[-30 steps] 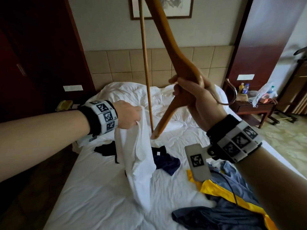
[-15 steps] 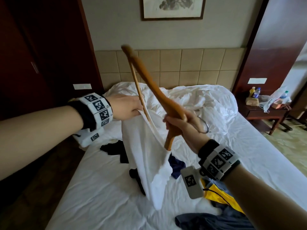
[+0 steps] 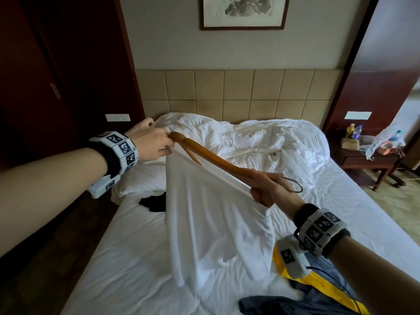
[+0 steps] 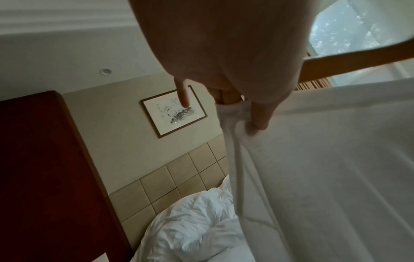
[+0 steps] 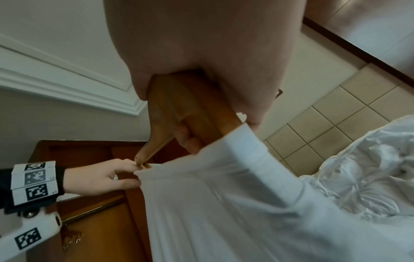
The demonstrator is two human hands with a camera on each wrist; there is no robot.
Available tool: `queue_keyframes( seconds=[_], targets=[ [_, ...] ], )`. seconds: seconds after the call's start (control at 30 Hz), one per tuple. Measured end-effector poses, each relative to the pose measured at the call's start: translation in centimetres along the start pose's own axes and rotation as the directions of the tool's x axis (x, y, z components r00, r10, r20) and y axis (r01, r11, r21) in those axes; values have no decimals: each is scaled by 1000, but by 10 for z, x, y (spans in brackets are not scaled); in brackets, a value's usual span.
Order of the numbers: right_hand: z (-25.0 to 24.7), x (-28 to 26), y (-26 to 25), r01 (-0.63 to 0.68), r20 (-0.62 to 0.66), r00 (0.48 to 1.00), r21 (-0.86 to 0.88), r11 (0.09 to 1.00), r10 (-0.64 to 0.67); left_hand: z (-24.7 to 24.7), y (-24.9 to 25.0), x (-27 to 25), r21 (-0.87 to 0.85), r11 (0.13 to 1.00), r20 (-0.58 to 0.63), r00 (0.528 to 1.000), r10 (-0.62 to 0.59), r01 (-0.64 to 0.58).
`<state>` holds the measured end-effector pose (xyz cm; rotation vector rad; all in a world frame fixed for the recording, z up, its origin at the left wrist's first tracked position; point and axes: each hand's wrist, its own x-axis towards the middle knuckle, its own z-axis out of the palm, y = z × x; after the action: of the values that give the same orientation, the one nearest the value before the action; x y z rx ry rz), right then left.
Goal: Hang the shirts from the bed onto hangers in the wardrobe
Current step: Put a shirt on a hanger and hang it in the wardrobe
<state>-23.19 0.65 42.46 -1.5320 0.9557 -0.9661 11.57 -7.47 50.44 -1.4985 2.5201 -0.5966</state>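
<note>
White shirt (image 3: 216,214) is held up over the bed (image 3: 136,258), hanging off a wooden hanger (image 3: 213,155). Nearest, the right hand (image 3: 270,189) has its fingers wrapped round the hanger's middle by the metal hook (image 3: 293,185). Further along the hanger, the left hand (image 3: 150,144) pinches the shirt's edge at the tip. Beyond that, crumpled duvet (image 3: 261,142) against the headboard (image 3: 238,94).

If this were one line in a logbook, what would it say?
step: threading hanger into shirt | right hand: grips wooden hanger at neck | left hand: pinches white shirt by hanger tip | shirt: hangs over bed
</note>
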Motion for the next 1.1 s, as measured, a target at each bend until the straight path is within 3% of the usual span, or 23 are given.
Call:
queue_keyframes(
  seconds=[0.17, 0.3, 0.37, 0.53, 0.73, 0.83, 0.9, 0.97, 1.03, 1.1],
  targets=[
    [-4, 4, 2, -60, -22, 998, 23, 998, 60, 3, -7, 3, -30, 999, -15, 999, -40, 39],
    [-6, 18, -1, -95, -16, 995, -291, 952, 94, -16, 7, 12, 30, 999, -123, 991, 46, -42],
    [-6, 24, -6, -106, -45, 994, -345, 933, 96, -25, 19, 15, 88, 991, -176, 978, 112, -98],
    [-5, 36, -27, -177, -165, 975, -164, 971, 150, -31, 49, 15, 147, 970, -201, 954, 220, -193],
    [4, 46, -61, -142, -80, 989, -198, 970, 128, -31, 93, 14, 246, 917, -261, 890, 373, -312],
    [6, 52, -63, -134, -89, 989, -193, 972, 118, -41, 104, 10, 35, 933, -204, 911, 358, -358],
    [3, 52, -61, -158, -88, 986, -187, 970, 144, -44, 99, 6, -259, 884, -299, 903, 310, -389],
    [-1, 52, -59, -187, -88, 981, -190, 964, 173, -39, 90, 6, -501, 794, -372, 914, 162, -345],
    [-1, 51, -60, -202, -73, 979, -205, 958, 191, -38, 87, 7, -638, 728, -318, 947, 48, -251],
    [3, 50, -64, -192, -39, 981, -201, 960, 188, -36, 91, 8, -727, 673, -166, 986, 18, -135]
  ],
)
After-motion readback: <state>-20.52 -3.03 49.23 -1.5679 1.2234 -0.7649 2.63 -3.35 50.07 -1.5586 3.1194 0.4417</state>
